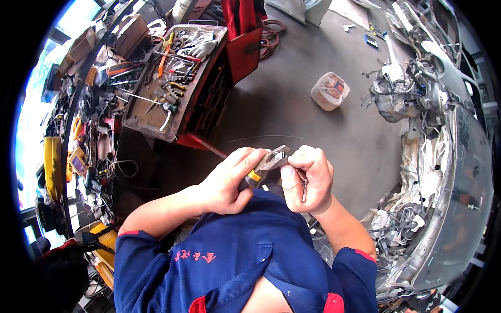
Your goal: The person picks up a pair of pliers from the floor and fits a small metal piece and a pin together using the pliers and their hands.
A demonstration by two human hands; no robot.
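My left hand (232, 180) is wrapped round a pair of pliers (271, 159) with a dark and yellow handle, held in front of my chest. Their metal jaws point to the right, toward my other hand. My right hand (309, 180) is closed in a pinch at the jaw tips. Between its fingers a thin, shiny piece (304, 191) shows, too small to name; the fingers hide most of it. Whether the jaws grip this piece cannot be told.
Ahead on the left stands a red tool cart (180, 138), its top tray strewn with hand tools and gloves. A translucent plastic container (330, 91) rests on the grey floor (292, 57). To the right is a partly stripped car body (454, 208) with exposed wiring. A cluttered shelf (73, 156) lines the left.
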